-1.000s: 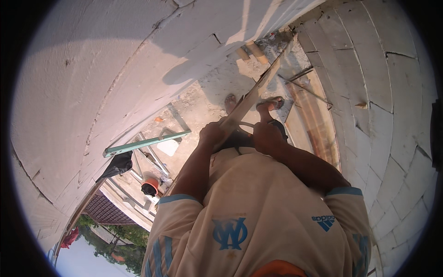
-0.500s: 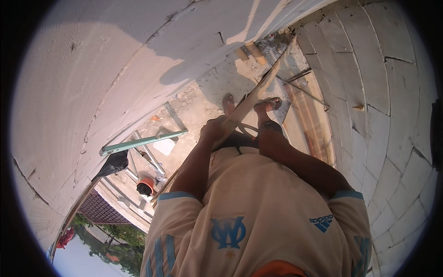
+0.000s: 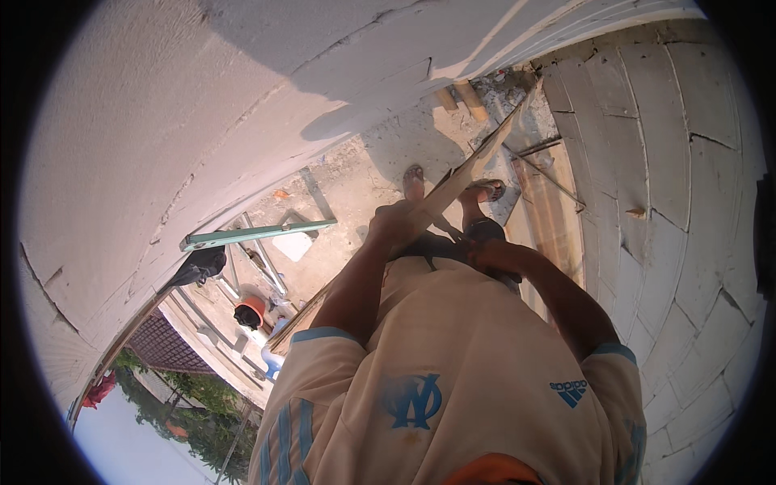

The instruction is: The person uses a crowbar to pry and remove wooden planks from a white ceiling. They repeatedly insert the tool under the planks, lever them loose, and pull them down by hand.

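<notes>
A long wooden plank slants across in front of my body, from the far right down toward the lower left, partly covered by my left arm. My left hand is closed around its edge at about waist height. Just right of the plank, my right hand is closed near my lap. A thin dark piece runs from its fingers toward the plank. I cannot make out what kind of thing it is.
A pale plastered wall rises on the left, a block wall on the right. A green-edged metal frame leans at the left, near an orange bucket. Below are my sandalled feet, boards and wooden posts.
My right hand has moved in from beside my right thigh toward the middle. My left hand keeps its hold on the plank. The whole view has shifted slightly.
</notes>
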`<state>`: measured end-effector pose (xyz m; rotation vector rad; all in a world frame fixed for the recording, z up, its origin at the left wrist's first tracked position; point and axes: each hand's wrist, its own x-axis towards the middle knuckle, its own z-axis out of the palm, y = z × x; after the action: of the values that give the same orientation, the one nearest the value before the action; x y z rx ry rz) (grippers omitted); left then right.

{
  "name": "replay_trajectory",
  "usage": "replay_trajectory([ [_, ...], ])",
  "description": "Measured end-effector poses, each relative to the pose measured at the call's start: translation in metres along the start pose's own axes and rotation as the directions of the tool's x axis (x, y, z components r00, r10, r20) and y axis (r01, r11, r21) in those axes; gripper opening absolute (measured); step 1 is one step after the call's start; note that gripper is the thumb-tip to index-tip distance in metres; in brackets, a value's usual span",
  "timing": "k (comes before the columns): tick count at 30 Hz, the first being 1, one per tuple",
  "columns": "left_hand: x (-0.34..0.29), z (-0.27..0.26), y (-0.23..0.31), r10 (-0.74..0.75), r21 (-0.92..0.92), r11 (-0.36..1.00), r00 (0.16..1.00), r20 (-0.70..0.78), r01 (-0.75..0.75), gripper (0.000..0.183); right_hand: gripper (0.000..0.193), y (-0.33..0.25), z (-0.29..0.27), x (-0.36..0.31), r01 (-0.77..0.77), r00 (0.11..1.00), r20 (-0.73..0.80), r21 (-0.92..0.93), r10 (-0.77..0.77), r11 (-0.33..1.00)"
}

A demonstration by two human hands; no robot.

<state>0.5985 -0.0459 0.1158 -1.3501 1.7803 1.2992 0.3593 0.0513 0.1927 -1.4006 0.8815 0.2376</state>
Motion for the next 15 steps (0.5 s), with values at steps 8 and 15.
replay_trajectory([
  [8,0.022,0.009,-0.076,-0.234,-0.036,0.971,0.968,0.091,0.238,0.055,0.023,0.001,0.009,-0.151,-0.761,0.611,-0.315,0.021,0.726,0.649],
  [15,0.042,0.005,-0.038,-0.070,0.043,0.997,0.991,0.117,0.065,0.059,0.024,0.164,0.091,-0.173,-0.328,0.448,-0.056,0.918,0.892,0.223],
])
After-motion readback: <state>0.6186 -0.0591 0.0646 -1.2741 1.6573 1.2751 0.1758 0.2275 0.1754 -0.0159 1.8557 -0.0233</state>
